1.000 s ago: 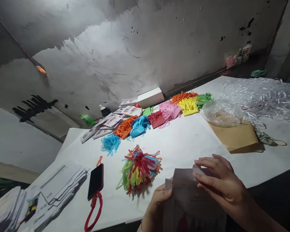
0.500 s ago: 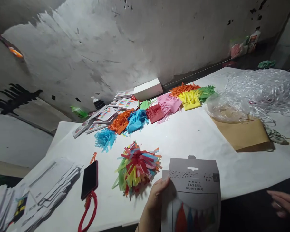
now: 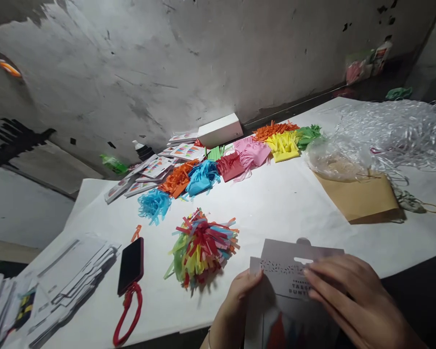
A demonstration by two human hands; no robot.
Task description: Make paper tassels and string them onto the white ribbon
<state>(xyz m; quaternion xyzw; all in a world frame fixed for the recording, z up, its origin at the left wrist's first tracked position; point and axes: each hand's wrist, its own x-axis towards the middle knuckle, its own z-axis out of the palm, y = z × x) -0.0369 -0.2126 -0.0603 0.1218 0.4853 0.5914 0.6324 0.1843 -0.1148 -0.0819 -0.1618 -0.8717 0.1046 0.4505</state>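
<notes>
My left hand (image 3: 236, 300) grips the left edge of a grey printed tassel bunting package (image 3: 281, 291), thumb on its front, at the bottom of the view. Across the package's upper right lies my right hand (image 3: 352, 291), its fingers bent together on the card beside the hanging slot and covering part of the printed title. Whether those fingers pinch the card is hard to make out. Beyond the package, to the left, a multicoloured tassel bundle (image 3: 203, 247) rests on the white table.
Coloured tassel bunches (image 3: 203, 178) line the back, near printed packs (image 3: 158, 167) and a white box (image 3: 220, 131). On the left are a phone (image 3: 131, 266) with a red strap and stacked white sheets (image 3: 72, 276). Brown paper (image 3: 359, 196) and clear strings (image 3: 396, 128) lie right.
My right hand has come in from the right edge onto the package's top. The package has shifted slightly right and tilted, still in my left hand.
</notes>
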